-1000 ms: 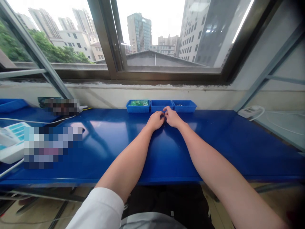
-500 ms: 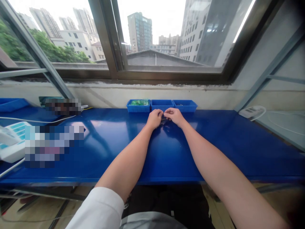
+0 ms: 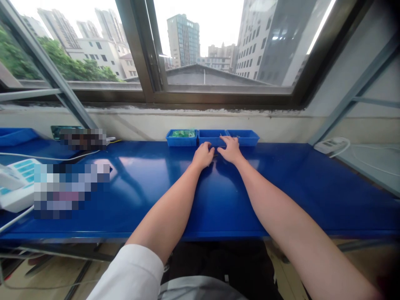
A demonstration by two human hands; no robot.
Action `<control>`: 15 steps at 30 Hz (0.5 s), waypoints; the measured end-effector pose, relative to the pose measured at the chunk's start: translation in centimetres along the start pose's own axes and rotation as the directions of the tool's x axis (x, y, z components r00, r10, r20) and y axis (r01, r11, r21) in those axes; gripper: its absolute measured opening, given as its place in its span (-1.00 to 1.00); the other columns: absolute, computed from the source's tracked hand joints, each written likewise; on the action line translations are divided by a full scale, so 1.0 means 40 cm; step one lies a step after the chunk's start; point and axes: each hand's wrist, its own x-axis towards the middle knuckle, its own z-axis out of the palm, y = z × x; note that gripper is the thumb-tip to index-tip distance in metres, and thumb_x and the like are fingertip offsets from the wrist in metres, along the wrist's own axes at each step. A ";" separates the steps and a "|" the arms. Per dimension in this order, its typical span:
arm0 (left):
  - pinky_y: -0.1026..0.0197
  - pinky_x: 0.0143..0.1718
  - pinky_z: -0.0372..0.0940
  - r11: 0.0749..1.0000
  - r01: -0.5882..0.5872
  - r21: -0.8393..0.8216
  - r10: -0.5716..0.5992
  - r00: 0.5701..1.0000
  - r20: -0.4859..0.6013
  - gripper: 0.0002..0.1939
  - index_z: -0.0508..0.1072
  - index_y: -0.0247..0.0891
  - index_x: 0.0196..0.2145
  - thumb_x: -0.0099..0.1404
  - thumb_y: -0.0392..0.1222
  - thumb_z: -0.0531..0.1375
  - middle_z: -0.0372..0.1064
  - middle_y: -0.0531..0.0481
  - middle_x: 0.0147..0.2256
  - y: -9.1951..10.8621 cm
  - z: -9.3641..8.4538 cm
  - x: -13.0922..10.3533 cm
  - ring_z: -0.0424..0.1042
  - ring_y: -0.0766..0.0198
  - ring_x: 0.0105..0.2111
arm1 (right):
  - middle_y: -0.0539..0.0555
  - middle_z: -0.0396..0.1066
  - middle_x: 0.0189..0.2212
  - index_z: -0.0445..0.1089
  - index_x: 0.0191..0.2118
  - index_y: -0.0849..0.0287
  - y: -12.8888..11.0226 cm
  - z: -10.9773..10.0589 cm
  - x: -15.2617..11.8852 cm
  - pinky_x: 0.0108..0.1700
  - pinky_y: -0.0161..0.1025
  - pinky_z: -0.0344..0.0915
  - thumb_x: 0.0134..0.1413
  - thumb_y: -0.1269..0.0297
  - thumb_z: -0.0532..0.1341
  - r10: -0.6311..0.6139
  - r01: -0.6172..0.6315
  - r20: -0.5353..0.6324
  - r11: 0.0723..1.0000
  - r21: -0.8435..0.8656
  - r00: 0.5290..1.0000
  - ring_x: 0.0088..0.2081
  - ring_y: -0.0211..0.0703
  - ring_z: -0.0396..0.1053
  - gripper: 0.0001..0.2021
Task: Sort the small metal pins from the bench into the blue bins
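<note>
Three blue bins stand in a row at the back of the blue table [image 3: 140,187]. Green packets [image 3: 183,133] fill the left bin [image 3: 182,142]. Small dark bits show in the right bin [image 3: 250,141]. My left hand [image 3: 203,155] is closed just in front of the middle bin [image 3: 206,138], a tiny piece at its fingertips too small to name. My right hand [image 3: 230,149] has its fingers spread at the front edge of the middle and right bins, with nothing visible in its grasp.
A white device with blue keys [image 3: 23,175] and a blurred patch lie on the left. A phone-like object [image 3: 62,132] leans by the wall. A white power strip [image 3: 331,144] sits at the far right. Metal shelf posts flank the window.
My right hand has moved slightly forward, away from my left hand, and its pinched fingers have opened. My left hand has stayed almost in place.
</note>
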 end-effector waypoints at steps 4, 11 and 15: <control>0.09 0.06 0.20 0.997 0.005 0.081 -0.009 0.999 0.049 -0.64 0.31 -0.30 0.02 0.31 -0.14 0.04 0.33 -0.23 0.02 0.004 0.001 -0.003 0.33 0.11 0.03 | 0.18 0.02 0.27 0.05 0.28 0.19 -0.002 0.007 -0.004 0.08 0.22 0.04 -0.07 0.21 0.17 0.017 0.001 0.081 0.978 -0.210 0.997 0.12 0.30 0.02 -0.27; 0.08 0.03 0.22 0.986 0.001 0.165 -0.018 0.994 0.104 -0.62 0.30 -0.30 0.03 0.31 -0.12 0.04 0.31 -0.25 0.03 0.009 0.000 -0.008 0.34 0.06 0.01 | 0.18 -0.20 0.34 -0.07 0.31 0.12 0.022 0.021 0.000 0.05 0.32 0.01 -0.06 0.09 0.20 0.123 -0.069 0.165 0.951 -0.302 0.979 0.12 0.41 -0.02 -0.20; 0.05 0.02 0.21 0.980 -0.008 0.197 -0.016 0.992 0.122 -0.62 0.32 -0.29 0.03 0.31 -0.10 0.03 0.31 -0.25 0.03 0.012 -0.001 -0.010 0.34 0.03 0.01 | 0.17 -0.21 0.34 -0.06 0.31 0.12 0.028 0.025 0.002 0.06 0.32 0.01 -0.04 0.07 0.19 0.143 -0.085 0.174 0.949 -0.305 0.974 0.12 0.41 -0.02 -0.21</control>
